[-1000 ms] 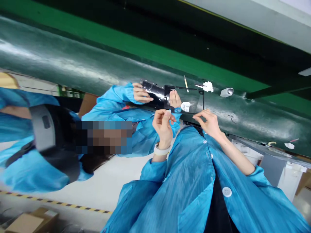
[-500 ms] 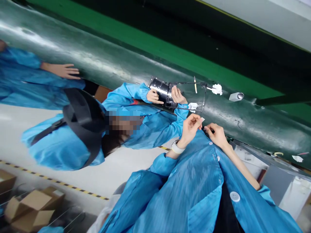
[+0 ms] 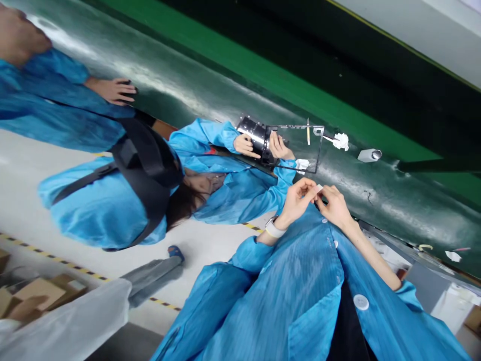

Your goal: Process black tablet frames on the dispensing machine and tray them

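Note:
My left hand, with a white watch on its wrist, pinches a small white piece between thumb and fingertips. Close beside it, my right hand has its fingers curled in a pinch, and its fingertips reach the piece. What the right fingers grip is too small to make out. Both hands are in front of my blue coat, at the near edge of the green table. Just beyond them lies a crumpled white tissue, partly inside a thin black frame.
A co-worker's hands hold the black frame and a shiny black part. Further right are another tissue and a pale bottle. Another person's hand rests at the left. Cardboard boxes stand lower left.
My hands have come together at the small white piece. The view has shifted slightly. A person's grey-trousered leg and a pale sleeve have appeared lower left.

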{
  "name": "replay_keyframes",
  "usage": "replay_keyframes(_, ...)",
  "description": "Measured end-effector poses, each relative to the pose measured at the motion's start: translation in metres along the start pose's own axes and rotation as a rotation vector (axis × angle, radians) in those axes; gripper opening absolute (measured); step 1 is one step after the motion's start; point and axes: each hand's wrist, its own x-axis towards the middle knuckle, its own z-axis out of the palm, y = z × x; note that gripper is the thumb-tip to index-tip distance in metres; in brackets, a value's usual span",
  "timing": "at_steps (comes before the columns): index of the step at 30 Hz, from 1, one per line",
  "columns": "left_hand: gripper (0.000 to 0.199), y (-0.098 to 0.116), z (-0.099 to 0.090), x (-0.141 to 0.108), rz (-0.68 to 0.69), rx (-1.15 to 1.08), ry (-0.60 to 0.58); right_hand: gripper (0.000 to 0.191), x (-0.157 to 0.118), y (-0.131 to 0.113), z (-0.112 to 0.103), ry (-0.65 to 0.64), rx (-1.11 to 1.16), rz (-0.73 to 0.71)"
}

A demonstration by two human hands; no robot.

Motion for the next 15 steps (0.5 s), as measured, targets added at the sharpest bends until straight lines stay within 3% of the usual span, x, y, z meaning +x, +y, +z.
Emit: replay_keyframes(15,0.054,-0.0008,-0.0043,0.0016,-0.019,0.026,0.007,0.015,0.0002,-0.0002,0.0033,-0.090,0.001,0.022)
